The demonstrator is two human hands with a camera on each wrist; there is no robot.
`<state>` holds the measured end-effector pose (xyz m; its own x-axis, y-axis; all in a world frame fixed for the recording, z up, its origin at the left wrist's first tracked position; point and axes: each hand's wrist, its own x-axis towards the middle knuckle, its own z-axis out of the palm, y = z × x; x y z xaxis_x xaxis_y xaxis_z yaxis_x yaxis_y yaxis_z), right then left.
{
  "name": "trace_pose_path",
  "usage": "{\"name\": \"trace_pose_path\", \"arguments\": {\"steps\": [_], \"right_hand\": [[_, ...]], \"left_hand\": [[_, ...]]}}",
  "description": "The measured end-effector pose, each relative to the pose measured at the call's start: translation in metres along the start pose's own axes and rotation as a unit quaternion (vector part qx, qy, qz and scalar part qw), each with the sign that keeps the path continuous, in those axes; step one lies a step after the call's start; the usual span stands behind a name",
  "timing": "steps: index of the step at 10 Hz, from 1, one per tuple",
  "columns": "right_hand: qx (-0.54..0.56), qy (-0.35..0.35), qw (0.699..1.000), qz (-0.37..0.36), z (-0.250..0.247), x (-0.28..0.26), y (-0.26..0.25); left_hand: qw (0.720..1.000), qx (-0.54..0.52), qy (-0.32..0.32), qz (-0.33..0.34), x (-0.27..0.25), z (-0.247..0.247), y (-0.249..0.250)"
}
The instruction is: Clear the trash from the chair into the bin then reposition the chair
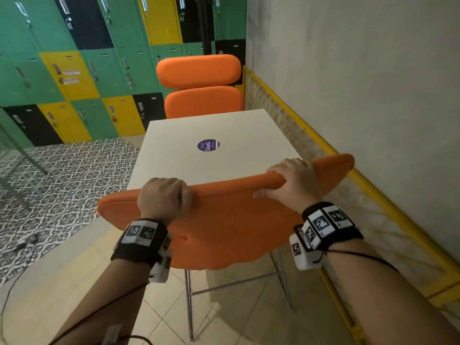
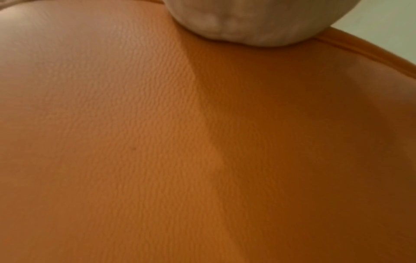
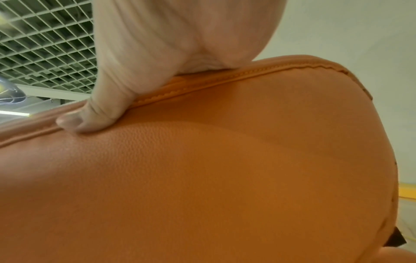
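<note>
An orange padded chair (image 1: 224,220) on thin metal legs stands with its back toward me, pushed up against the near edge of a white table (image 1: 219,135). My left hand (image 1: 165,195) grips the top edge of the backrest on the left. My right hand (image 1: 290,181) grips the same edge further right, thumb lying along the back face. In the left wrist view the orange backrest (image 2: 202,142) fills the frame under my left hand (image 2: 252,21). In the right wrist view my right hand (image 3: 180,53) is curled over the seam of the backrest (image 3: 202,169). No trash or bin is in view.
A second orange chair (image 1: 201,88) stands at the table's far end. Green, yellow and black lockers (image 1: 74,70) line the left and back. A wall with a yellow rail (image 1: 348,170) runs close on the right. A cable (image 1: 25,245) lies on the patterned floor at left.
</note>
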<state>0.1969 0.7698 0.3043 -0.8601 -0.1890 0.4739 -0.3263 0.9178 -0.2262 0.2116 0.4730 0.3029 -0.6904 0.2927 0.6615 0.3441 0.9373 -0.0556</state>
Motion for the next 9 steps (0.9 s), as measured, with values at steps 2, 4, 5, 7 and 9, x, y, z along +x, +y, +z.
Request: {"name": "trace_pose_path", "arguments": {"steps": [2,4,5,7,9], "right_hand": [[-0.035,0.007,0.999,-0.009,0.006,-0.002,-0.028],[-0.049,-0.028,0.998,0.003,0.002,-0.002,-0.029],[-0.051,-0.046,0.997,0.03,0.001,-0.003,-0.03],[-0.04,-0.035,0.993,0.107,0.001,-0.014,-0.042],[-0.003,-0.002,0.978,0.211,0.018,-0.077,-0.087]], "left_hand": [[1.0,-0.001,-0.002,-0.006,-0.004,-0.01,-0.024],[1.0,-0.026,-0.009,-0.013,-0.006,-0.016,-0.018],[0.998,-0.057,-0.029,-0.018,-0.007,-0.015,-0.02],[0.988,-0.143,-0.048,0.041,-0.013,-0.017,-0.033],[0.961,-0.212,0.024,0.177,-0.052,-0.009,-0.048]]}}
